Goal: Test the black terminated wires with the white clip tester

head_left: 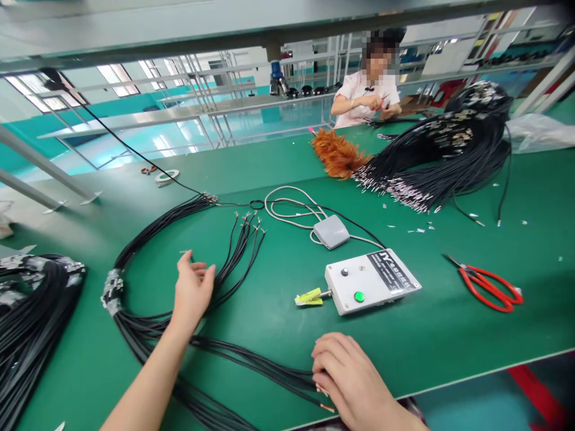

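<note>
My left hand (194,290) is above the bundle's middle, its fingers bent around what looks like one black cable, with a thin bare wire end showing at the fingertips. Beside it, a group of black cables (238,254) fans out with splayed, stripped ends. Near the table's front edge, my right hand (353,380) curls over the ends of another group of black cables (258,365); coloured wire tips show under its fingers. Both groups belong to a looped cable bundle (139,236) bound with clear wrap (112,292).
A grey control box (371,281) with a yellow-taped tip stands right of centre, a grey pedal (331,231) behind it. Red-handled snips (489,287) lie right. More cable bundles (431,149), an orange feather duster (339,154) and a co-worker (366,96) are farther back. Another bundle (40,323) lies left.
</note>
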`<state>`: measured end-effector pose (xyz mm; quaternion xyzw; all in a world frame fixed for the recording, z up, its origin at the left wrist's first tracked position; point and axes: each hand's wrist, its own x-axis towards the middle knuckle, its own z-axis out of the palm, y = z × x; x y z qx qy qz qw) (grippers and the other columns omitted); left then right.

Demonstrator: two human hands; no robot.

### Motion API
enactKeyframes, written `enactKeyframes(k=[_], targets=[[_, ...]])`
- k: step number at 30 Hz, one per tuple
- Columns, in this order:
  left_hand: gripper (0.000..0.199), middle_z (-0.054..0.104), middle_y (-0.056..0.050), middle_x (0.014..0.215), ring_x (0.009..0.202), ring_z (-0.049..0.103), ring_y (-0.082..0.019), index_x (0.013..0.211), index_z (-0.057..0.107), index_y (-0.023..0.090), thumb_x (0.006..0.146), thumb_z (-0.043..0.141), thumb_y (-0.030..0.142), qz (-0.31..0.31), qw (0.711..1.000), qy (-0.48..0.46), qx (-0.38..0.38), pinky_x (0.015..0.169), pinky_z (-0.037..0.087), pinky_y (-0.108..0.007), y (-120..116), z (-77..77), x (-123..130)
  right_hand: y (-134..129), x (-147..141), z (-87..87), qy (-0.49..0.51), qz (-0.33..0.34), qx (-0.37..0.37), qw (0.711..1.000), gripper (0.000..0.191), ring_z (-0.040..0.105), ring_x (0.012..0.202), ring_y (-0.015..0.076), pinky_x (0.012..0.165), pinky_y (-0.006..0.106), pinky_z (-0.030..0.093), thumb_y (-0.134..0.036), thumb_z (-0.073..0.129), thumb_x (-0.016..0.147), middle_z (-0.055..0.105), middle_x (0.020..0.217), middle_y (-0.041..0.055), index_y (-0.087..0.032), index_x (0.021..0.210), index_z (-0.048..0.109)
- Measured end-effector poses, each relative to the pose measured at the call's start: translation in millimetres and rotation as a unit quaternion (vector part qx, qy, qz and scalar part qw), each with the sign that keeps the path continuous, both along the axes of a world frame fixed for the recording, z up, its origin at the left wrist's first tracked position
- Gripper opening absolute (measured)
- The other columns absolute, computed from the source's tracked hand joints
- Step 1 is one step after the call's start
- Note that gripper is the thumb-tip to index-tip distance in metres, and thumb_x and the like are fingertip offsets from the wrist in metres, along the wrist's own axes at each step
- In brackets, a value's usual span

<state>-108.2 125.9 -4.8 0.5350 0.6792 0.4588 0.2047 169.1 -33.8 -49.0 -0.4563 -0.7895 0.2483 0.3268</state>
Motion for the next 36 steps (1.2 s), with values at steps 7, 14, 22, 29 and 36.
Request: enactKeyframes(k=[7,14,22,29,36], targets=[[0.019,0.069,-0.004,0.1,0.094,0.063,-0.021,0.107,0.065,0.026,0.093,0.052,0.022,-0.463,0.875,0.079,-0.115,0.086,0.049,-0.03,-107,8.1,84,14,-1,13.3,0.227,-0.08,-0.246,0.939,0.009,0.063,0.075,0.0157,0.072,0.027,0.05,-0.027,0.052,0.094,0.065,0.083,0.0009,-0.022,0.091,0.059],[0.014,0.066,0.0,0.082,0.075,0.061,-0.016,0.087,0.061,0.021,0.095,0.049,0.024,-0.411,0.902,0.02,-0.129,0.07,0.047,-0.024,-108,7.8,94,-9,3,5.1,0.084,-0.005,-0.152,0.985,0.024,0.064,0.1,0.0219,0.087,0.034,0.048,-0.024,0.043,0.096,0.069,0.108,0.0106,-0.02,0.115,0.058],[0.015,0.069,0.0,0.087,0.08,0.063,-0.015,0.09,0.063,0.022,0.095,0.049,0.022,-0.419,0.901,0.014,-0.113,0.074,0.047,-0.024,-114,13.5,97,-11,-3,11.9,0.132,0.03,-0.239,0.961,0.019,0.067,0.078,0.0167,0.075,0.027,0.048,-0.03,0.052,0.093,0.075,0.087,0.0029,-0.022,0.092,0.07],[0.016,0.061,0.002,0.069,0.063,0.057,-0.013,0.075,0.059,0.02,0.09,0.055,0.018,-0.377,0.923,0.028,-0.071,0.06,0.043,-0.022,-122,10.7,98,14,5,30.5,0.415,-0.083,-0.405,0.81,0.033,0.057,0.056,0.0089,0.055,0.021,0.037,-0.049,0.065,0.084,0.069,0.073,0.0023,-0.016,0.085,0.064],[0.017,0.062,0.001,0.069,0.066,0.058,-0.016,0.072,0.058,0.02,0.089,0.055,0.018,-0.349,0.933,0.062,-0.054,0.063,0.045,-0.026,-127,9.3,101,18,-8,36.8,0.519,-0.081,-0.439,0.729,0.033,0.052,0.05,0.0053,0.051,0.02,0.028,-0.045,0.075,0.075,0.061,0.067,-0.0023,-0.016,0.083,0.062]])
